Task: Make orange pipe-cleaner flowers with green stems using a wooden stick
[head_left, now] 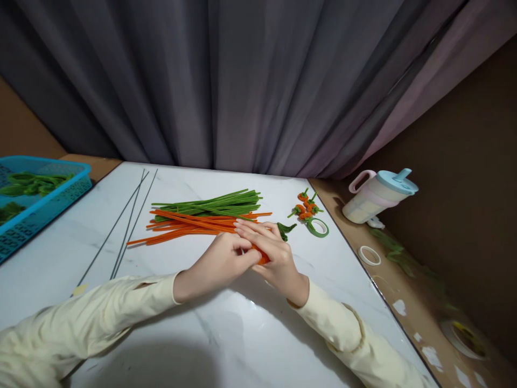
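Observation:
My left hand (222, 261) and my right hand (274, 253) meet over an orange chenille-stem piece (262, 255). Thumb and fingers of the left hand press on it, while the right hand's fingers curve around and cover most of it. Just beyond the right hand, a dark green curled bit (286, 230) shows; whether it joins the orange piece I cannot tell. Behind my hands lie a bundle of orange chenille stems (181, 223) and a bundle of green chenille stems (218, 203).
Small orange pieces with green stems (307, 207) lie at the back right beside a roll of green tape (318, 227). Thin dark wires (121, 226) lie on the left. A blue basket (48, 207) holds green leafy pieces. A lidded cup (379, 195) and a white ring (369, 256) are on the right.

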Motion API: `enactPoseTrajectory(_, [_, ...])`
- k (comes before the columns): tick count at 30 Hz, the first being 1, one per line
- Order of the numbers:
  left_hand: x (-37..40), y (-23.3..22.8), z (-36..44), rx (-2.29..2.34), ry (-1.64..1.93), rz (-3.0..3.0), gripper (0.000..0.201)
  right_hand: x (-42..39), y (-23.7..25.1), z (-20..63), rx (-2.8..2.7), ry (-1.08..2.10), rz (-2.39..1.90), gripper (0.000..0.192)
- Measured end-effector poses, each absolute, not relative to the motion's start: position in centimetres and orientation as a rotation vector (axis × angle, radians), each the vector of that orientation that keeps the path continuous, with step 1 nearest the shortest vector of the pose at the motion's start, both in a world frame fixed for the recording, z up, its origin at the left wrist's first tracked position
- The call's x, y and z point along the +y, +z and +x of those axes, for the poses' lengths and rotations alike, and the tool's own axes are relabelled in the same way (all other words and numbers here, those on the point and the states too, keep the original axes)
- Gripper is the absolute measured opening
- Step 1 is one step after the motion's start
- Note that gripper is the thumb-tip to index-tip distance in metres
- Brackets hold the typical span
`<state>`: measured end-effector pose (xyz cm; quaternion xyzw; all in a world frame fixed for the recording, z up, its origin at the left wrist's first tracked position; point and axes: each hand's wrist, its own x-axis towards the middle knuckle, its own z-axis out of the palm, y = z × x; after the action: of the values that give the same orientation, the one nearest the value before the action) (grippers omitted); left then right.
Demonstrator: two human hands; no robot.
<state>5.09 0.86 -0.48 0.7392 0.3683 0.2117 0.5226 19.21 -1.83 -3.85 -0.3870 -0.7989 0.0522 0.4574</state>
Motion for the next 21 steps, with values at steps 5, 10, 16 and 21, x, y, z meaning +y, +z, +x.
enactPoseTrajectory(5, [0.9, -0.3, 5.0, 0.883, 0.454, 1.796, 0.022, -1.9, -4.1, 19.3, -1.978, 0.124, -0.932, 0.039])
enactPoseTrajectory(10, [1.1, -0.4, 5.0, 0.881, 0.443, 1.785, 0.025, -1.9, -3.9, 19.4, -2.006, 0.159, -0.965, 0.038])
enactPoseTrajectory(16, [1.9, 0.2, 4.7, 0.848, 0.428, 1.746, 0.024, -1.6, -1.3, 21.4, -2.193, 0.353, -1.041, 0.094])
enactPoseTrajectory(21, [2.3, 1.0, 4.4, 0.862, 0.406, 1.784, 0.025, -1.8, 0.3, 23.7, -2.213, 0.364, -1.008, 0.060])
